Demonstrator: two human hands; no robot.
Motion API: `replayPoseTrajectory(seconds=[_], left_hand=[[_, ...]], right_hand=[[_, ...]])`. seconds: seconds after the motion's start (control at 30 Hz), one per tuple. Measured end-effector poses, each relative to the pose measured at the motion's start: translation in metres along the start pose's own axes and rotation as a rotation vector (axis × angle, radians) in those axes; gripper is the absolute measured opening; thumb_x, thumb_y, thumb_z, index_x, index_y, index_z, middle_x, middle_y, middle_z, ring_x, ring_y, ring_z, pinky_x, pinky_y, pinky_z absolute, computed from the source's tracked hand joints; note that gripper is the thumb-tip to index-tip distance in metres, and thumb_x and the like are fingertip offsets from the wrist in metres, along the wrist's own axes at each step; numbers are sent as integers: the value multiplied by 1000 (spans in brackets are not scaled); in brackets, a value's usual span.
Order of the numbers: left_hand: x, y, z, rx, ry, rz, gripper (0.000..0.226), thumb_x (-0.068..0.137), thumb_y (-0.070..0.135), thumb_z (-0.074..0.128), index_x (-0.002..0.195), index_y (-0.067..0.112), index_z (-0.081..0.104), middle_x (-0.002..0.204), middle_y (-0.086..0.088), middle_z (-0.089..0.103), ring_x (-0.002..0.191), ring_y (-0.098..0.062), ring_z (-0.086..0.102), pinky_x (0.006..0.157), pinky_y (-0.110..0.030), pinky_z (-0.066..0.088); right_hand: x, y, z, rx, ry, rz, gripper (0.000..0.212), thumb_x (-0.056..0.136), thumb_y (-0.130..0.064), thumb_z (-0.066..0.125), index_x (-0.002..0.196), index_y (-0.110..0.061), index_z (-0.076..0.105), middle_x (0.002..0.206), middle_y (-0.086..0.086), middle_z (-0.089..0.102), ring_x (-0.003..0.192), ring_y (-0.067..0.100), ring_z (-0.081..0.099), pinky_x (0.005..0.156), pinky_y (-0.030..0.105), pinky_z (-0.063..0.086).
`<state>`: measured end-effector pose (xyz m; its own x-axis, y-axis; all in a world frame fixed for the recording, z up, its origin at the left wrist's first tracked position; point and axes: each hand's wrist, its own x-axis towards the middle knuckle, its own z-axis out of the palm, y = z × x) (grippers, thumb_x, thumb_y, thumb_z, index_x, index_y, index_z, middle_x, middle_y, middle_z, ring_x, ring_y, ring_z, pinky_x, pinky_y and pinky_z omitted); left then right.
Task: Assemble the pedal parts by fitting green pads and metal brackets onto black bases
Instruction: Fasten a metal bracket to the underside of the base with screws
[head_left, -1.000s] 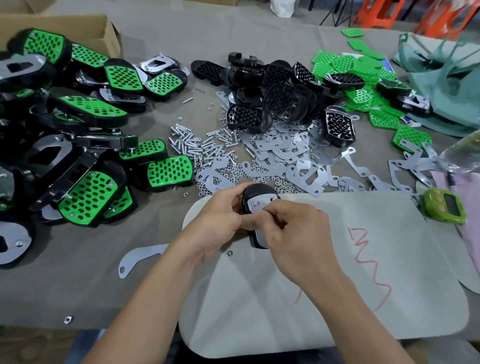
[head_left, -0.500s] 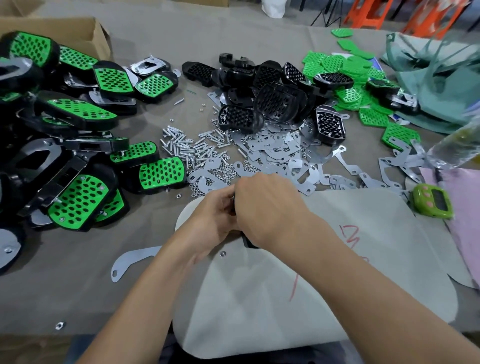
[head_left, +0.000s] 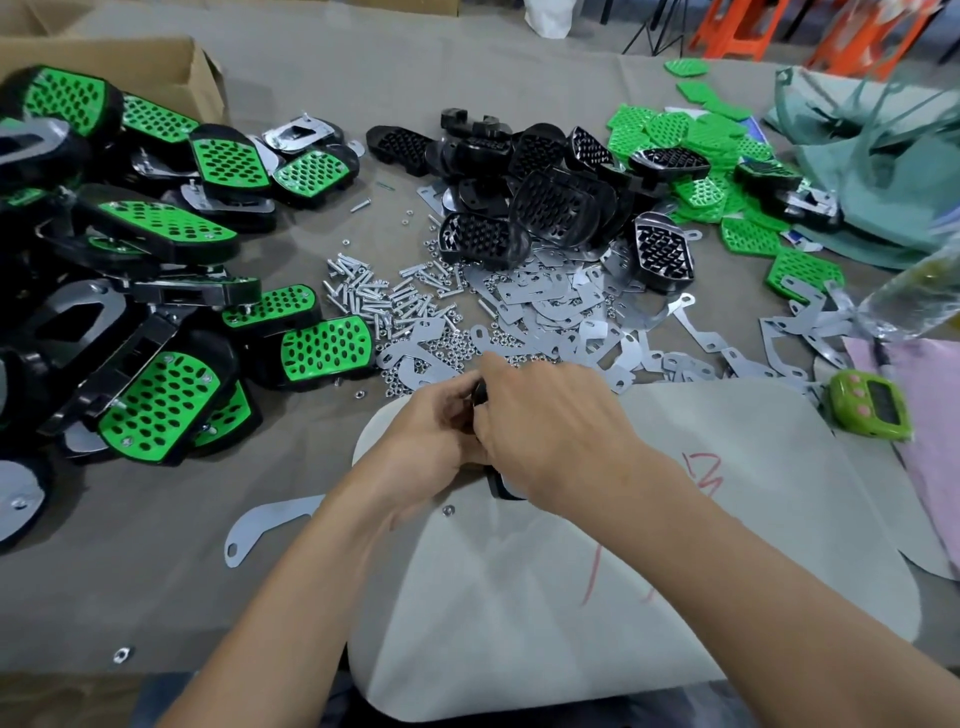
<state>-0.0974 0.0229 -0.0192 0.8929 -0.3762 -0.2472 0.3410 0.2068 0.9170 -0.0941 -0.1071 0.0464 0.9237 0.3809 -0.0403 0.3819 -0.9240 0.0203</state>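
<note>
My left hand (head_left: 431, 441) grips a black pedal base (head_left: 496, 486) over the far edge of a pale mat (head_left: 675, 571). My right hand (head_left: 550, 426) lies over the top of the base and hides most of it, fingers reaching to its far end near the loose nuts. Only black slivers of the base show between and below the hands. A heap of bare black bases (head_left: 545, 197) lies at the back centre, loose green pads (head_left: 696, 140) at the back right, flat metal brackets (head_left: 550, 312) just beyond my hands.
Finished pedals with green pads (head_left: 156, 405) pile up on the left beside a cardboard box (head_left: 156, 62). Screws (head_left: 374, 296) and nuts (head_left: 457, 348) are strewn mid-table. A single bracket (head_left: 270, 525) lies left of the mat. A green timer (head_left: 867, 405) sits right.
My right hand has moved from the near side of the base up and over it, covering the metal plate that showed a second ago. The left hand keeps its hold.
</note>
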Motion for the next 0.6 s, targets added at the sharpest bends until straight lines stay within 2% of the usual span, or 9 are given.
replayPoseTrajectory(seconds=[0.07,0.1,0.17,0.23,0.33,0.4,0.5,0.57,0.6], left_hand=[[0,0,1,39,25,11,47,59,-11,66,105,-3,64,86,-15,68,75,-26,69,62,-35,59],[0,0,2,48,37,10,47,59,-9,65,105,-5,62,85,-16,67,73,-24,68,59,-33,58],[-1,0,2,62,48,10,48,56,-9,57,104,-7,59,75,-12,65,63,-20,65,52,-28,54],[-3,1,3,87,46,19,50,57,-15,47,104,-6,60,69,-8,63,60,-20,63,50,-26,52],[-4,1,2,109,27,35,51,65,-30,39,101,-2,63,65,-5,64,55,-16,63,46,-23,50],[-4,1,2,103,21,35,45,63,-20,50,102,-3,62,68,-5,65,55,-14,63,46,-22,51],[-4,2,5,63,18,20,47,60,-8,60,106,-1,64,77,-9,65,68,-19,65,56,-28,56],[-4,2,5,60,14,32,45,59,-9,58,100,8,69,68,-1,67,60,-13,66,51,-24,54],[-4,1,4,78,20,49,45,58,-9,56,92,15,72,65,2,68,58,-12,67,50,-23,54]], right_hand=[[-1,-2,-3,8,-38,-43,25,88,-23,62,102,-21,41,85,0,55,62,25,49,51,34,16],[-1,-4,-6,-13,-37,-72,25,88,-21,63,107,-19,47,91,1,57,73,27,59,55,33,21],[-4,-10,-8,-74,-39,-98,27,88,-20,65,112,-15,54,98,3,61,91,27,67,64,33,27],[-5,-15,-8,-98,-43,-100,18,89,-19,63,100,-19,49,93,2,59,93,25,67,63,32,26],[-3,-16,-8,-80,-42,-80,18,90,-15,57,91,-22,40,95,2,63,93,26,68,61,32,24],[-4,-13,-9,-71,-34,-89,12,90,-15,58,98,-20,51,102,3,64,95,27,68,64,32,28],[-8,-8,-14,-76,-54,-132,20,93,-16,55,113,-16,57,107,3,64,96,27,68,68,33,31],[-7,-7,-18,-60,-68,-173,17,95,-15,51,110,-19,58,109,3,66,96,28,66,72,33,30],[-5,-8,-19,-60,-80,-195,12,95,-15,50,102,-20,58,108,3,66,91,28,65,73,33,30]])
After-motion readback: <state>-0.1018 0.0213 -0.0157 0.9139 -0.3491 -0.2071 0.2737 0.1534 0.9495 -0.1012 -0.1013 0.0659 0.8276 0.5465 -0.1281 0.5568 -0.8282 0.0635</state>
